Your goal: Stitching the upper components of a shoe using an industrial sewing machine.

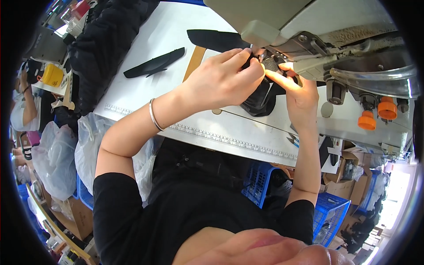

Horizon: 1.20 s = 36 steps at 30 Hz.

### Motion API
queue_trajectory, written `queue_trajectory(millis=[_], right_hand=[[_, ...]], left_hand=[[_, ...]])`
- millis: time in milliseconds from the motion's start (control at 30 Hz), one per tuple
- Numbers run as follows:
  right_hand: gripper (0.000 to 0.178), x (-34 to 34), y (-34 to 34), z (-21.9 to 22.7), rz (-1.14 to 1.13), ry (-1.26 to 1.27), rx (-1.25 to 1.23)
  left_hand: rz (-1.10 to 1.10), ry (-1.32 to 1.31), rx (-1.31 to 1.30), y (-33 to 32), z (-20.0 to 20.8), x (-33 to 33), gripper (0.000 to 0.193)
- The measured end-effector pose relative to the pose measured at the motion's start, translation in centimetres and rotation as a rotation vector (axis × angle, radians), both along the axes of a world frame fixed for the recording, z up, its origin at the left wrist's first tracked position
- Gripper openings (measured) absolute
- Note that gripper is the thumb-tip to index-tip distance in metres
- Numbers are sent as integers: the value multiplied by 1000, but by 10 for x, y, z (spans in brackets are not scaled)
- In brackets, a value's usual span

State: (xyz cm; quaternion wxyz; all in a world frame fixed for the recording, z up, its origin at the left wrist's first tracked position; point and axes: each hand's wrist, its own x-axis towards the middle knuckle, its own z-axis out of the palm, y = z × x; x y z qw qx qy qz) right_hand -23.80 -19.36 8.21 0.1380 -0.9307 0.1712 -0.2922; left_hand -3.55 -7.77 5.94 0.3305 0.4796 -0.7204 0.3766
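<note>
A sewing machine [304, 42] stands at the far right of the white table [170, 26], its lamp lighting the needle area. Under it lies a soft black piece of material [259, 101], partly hidden by my fingers. My left hand [232, 79], with a metal bangle at the wrist, is closed in a pinch on this piece beside the needle. From the right, my right hand [299, 92] grips the same piece with thumb and forefinger close to the needle. A black cut piece [214, 40] lies flat behind my left hand. Another pointed black piece [154, 63] rests farther left.
A large black bundle [112, 42] covers the table's left end. A measuring strip [229, 142] runs along the near edge; small blue-handled snips [293, 140] lie right. Orange knobs [387, 108] hang at right. Plastic bags [55, 154] and blue crates [331, 212] stand below; another person's arm [29, 104] shows far left.
</note>
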Motion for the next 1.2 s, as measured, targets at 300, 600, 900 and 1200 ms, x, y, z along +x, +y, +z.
queue_trajectory(millis=[300, 600, 900, 1200], right_hand=[[55, -2, 0, -9, -11, -77, -38], [59, 0, 6, -13, -72, -138, -160], [57, 1, 22, -9, -133, -62, -242], [56, 0, 33, -7, -120, -85, -267]], left_hand=[[5, -39, 22, 9, 5, -8, 37], [305, -55, 36, 17, 1, -46, 25], [274, -50, -121, 12, -10, -29, 18], [107, -27, -111, 11, -4, -7, 23]])
